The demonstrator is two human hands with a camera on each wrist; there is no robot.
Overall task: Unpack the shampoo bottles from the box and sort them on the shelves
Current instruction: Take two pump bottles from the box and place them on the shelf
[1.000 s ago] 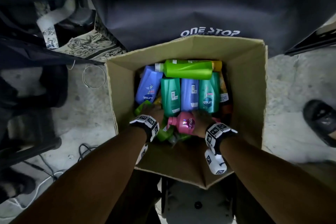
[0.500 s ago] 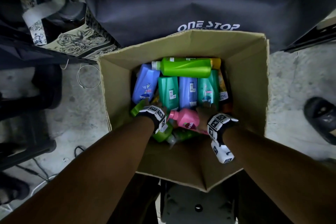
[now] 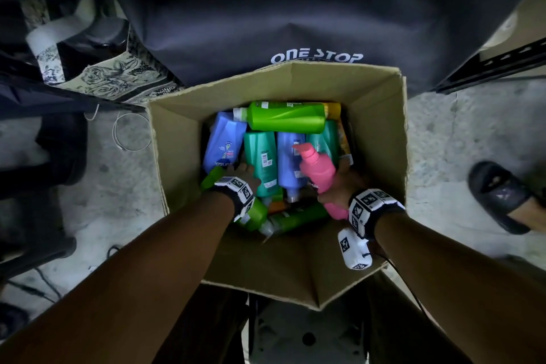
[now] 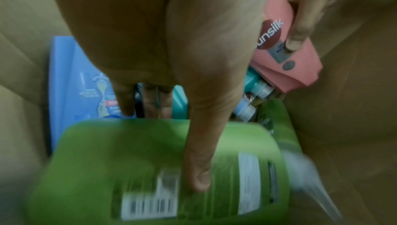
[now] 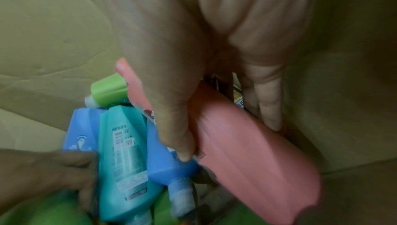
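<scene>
Arms reached down from the near edge into an open brown cardboard box (image 3: 381, 139) that sat on a grey concrete floor (image 3: 118, 186). The left hand (image 3: 240, 176) gripped a light green plastic shampoo bottle (image 4: 150, 169) low in the near corner of the box, thumb pressed across its barcode label (the wrist picture was blurry there). The right hand (image 3: 339, 186) held a pink plastic shampoo bottle (image 3: 317, 168) around its body, tilted up, with its cap pointing away and its base toward the wrist. Just past the hands lay more bottles side by side in the box: a blue plastic bottle (image 3: 224, 142), a teal plastic bottle (image 3: 261, 156) and another blue bottle (image 3: 288, 162) next to it. Farther back, a long bright green bottle (image 3: 286, 116) lay across them. Beyond the box hung a dark cloth (image 3: 266, 23) with white letters. A black sandal (image 3: 499, 195) was off to the right on the floor.
</scene>
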